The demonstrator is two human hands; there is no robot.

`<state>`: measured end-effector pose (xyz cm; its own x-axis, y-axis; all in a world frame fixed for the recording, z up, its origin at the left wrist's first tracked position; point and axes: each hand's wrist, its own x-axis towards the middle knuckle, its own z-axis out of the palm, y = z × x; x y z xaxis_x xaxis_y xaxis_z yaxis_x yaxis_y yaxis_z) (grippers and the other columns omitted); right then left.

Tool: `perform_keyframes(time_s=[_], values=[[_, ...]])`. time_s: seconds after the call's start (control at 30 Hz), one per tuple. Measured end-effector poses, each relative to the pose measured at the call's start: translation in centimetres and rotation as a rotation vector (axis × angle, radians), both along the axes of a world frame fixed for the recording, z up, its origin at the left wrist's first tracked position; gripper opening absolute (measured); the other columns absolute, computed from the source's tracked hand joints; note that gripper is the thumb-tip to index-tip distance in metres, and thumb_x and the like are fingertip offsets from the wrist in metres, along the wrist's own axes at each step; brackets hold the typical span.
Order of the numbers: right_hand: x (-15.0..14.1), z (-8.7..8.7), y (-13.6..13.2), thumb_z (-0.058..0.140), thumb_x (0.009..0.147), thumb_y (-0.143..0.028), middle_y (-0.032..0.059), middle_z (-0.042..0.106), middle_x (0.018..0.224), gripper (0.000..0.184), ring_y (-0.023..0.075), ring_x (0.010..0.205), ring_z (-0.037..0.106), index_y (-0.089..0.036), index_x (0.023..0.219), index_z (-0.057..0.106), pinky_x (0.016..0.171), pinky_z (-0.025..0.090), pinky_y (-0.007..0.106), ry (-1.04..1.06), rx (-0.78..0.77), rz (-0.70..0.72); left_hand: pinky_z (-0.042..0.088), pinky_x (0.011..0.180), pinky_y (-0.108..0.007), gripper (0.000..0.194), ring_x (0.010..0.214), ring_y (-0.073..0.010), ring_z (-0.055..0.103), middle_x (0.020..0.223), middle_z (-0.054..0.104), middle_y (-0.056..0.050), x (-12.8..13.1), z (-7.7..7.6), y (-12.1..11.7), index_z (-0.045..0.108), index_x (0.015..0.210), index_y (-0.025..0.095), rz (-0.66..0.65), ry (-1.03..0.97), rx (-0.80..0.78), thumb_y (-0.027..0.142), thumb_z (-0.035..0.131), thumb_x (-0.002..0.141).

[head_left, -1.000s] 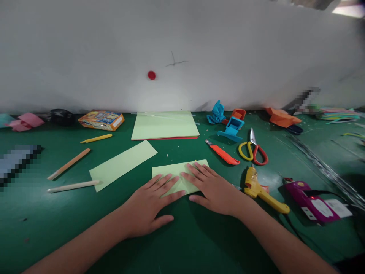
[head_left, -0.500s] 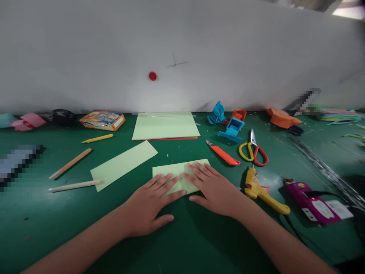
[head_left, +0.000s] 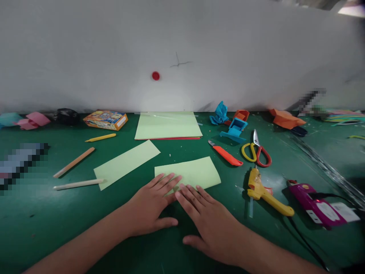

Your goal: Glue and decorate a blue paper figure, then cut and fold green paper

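A pale green strip of paper (head_left: 194,171) lies in front of me, its right end curling slightly up off the table. The fingers of my left hand (head_left: 152,207) rest flat across its lower left part. My right hand (head_left: 209,222) is spread, with its fingertips at the strip's near edge beside the left fingers. Part of that near edge is hidden under both hands. Neither hand grasps anything. Up and to the left is a second pale green strip (head_left: 127,163), with the tip of a white stick (head_left: 78,185) over its corner.
On the green table (head_left: 85,217) stand a stack of green paper (head_left: 168,125), a box (head_left: 105,120), and an orange utility knife (head_left: 226,155). To the right are scissors (head_left: 256,150), a yellow glue gun (head_left: 269,196) with a cord, and a purple power strip (head_left: 316,203).
My right hand has drawn back toward me and slightly left, uncovering the strip's right end. My left hand stays on the paper. The view has shifted slightly.
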<state>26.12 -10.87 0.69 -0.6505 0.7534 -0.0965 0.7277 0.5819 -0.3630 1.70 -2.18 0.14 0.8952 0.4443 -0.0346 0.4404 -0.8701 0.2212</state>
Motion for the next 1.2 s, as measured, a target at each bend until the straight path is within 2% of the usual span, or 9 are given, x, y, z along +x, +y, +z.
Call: perform_keyframes(time_s=[0.17, 0.27, 0.4, 0.6, 0.73, 0.87, 0.97, 1.07, 1.2], values=[[2.3, 0.0, 0.3, 0.038, 0.104, -0.065, 0.0107, 0.018, 0.172, 0.086, 0.0262, 0.159, 0.013, -0.015, 0.167, 0.007, 0.131, 0.002, 0.052, 0.0, 0.019, 0.008, 0.02, 0.125, -0.056, 0.075, 0.157, -0.0369, 0.022, 0.171, 0.02, -0.011, -0.1, -0.1, 0.2, 0.029, 0.163, 0.03, -0.004, -0.005, 0.033, 0.07, 0.042, 0.1], [3.8, 0.3, -0.2, 0.041, 0.106, -0.057, 0.0123, 0.023, 0.17, 0.082, 0.0263, 0.158, 0.021, -0.015, 0.167, 0.007, 0.131, 0.005, 0.055, -0.044, 0.057, -0.068, 0.021, 0.125, -0.055, 0.076, 0.157, -0.0367, 0.022, 0.172, 0.017, -0.008, -0.2, -0.3, 0.2, 0.023, 0.164, 0.036, -0.009, -0.011, 0.058, 0.071, 0.042, 0.1], [5.5, 0.6, -1.0, 0.045, 0.106, -0.049, 0.0113, 0.028, 0.169, 0.077, 0.0273, 0.155, 0.029, -0.021, 0.167, 0.007, 0.129, 0.012, 0.061, -0.086, 0.088, -0.16, 0.022, 0.125, -0.056, 0.077, 0.156, -0.0378, 0.024, 0.172, 0.016, -0.009, -0.4, -0.6, 0.3, 0.022, 0.165, 0.036, -0.014, -0.031, 0.069, 0.07, 0.045, 0.099], [7.2, 0.1, -1.9, 0.045, 0.106, -0.036, 0.0086, 0.039, 0.164, 0.07, 0.026, 0.15, 0.04, -0.026, 0.167, 0.012, 0.128, 0.015, 0.064, -0.115, 0.12, -0.282, 0.021, 0.127, -0.052, 0.074, 0.155, -0.0361, 0.027, 0.172, 0.019, -0.006, -0.5, -0.6, 0.4, 0.025, 0.164, 0.038, -0.022, -0.091, 0.083, 0.067, 0.049, 0.099], [7.4, 0.3, -1.9, 0.048, 0.104, -0.033, 0.0099, 0.051, 0.157, 0.064, 0.0274, 0.143, 0.05, -0.024, 0.164, 0.026, 0.127, 0.022, 0.061, -0.115, 0.15, -0.337, 0.022, 0.126, -0.053, 0.076, 0.155, -0.0366, 0.027, 0.172, 0.02, -0.006, -0.5, -0.5, 0.4, 0.025, 0.163, 0.038, -0.024, -0.096, 0.071, 0.067, 0.051, 0.098], [6.9, 1.1, -1.0, 0.046, 0.103, -0.03, 0.0133, 0.064, 0.144, 0.055, 0.0275, 0.133, 0.061, -0.018, 0.157, 0.042, 0.127, 0.023, 0.059, -0.145, 0.146, -0.342, 0.024, 0.125, -0.055, 0.074, 0.155, -0.0371, 0.026, 0.172, 0.018, -0.006, -0.3, -0.1, 0.4, 0.024, 0.163, 0.039, -0.026, -0.063, 0.054, 0.066, 0.05, 0.1], [6.6, 1.7, -0.2, 0.044, 0.103, -0.029, 0.0155, 0.068, 0.138, 0.052, 0.0282, 0.123, 0.068, -0.015, 0.153, 0.048, 0.126, 0.026, 0.059, -0.18, 0.131, -0.328, 0.026, 0.123, -0.062, 0.073, 0.156, -0.0412, 0.022, 0.172, 0.017, -0.005, -0.5, 0.2, 0.3, 0.024, 0.162, 0.043, 0.0, -0.013, 0.068, 0.067, 0.05, 0.099], [6.4, 2.2, 0.4, 0.043, 0.102, -0.029, 0.0148, 0.071, 0.133, 0.051, 0.0285, 0.116, 0.072, -0.015, 0.15, 0.052, 0.124, 0.03, 0.059, -0.207, 0.121, -0.309, 0.023, 0.121, -0.069, 0.072, 0.155, -0.0457, 0.018, 0.173, 0.014, -0.001, -1.7, 0.3, 0.0, 0.029, 0.159, 0.05, 0.047, -0.011, 0.134, 0.069, 0.055, 0.095], [6.2, 2.8, 1.1, 0.042, 0.102, -0.029, 0.0121, 0.075, 0.126, 0.047, 0.0306, 0.114, 0.072, -0.018, 0.144, 0.059, 0.117, 0.039, 0.059, -0.251, 0.151, -0.299, 0.021, 0.122, -0.071, 0.067, 0.156, -0.0454, 0.017, 0.173, 0.017, 0.004, -4.9, -0.2, -1.0, 0.033, 0.157, 0.053, 0.127, -0.004, 0.218, 0.065, 0.058, 0.095]])
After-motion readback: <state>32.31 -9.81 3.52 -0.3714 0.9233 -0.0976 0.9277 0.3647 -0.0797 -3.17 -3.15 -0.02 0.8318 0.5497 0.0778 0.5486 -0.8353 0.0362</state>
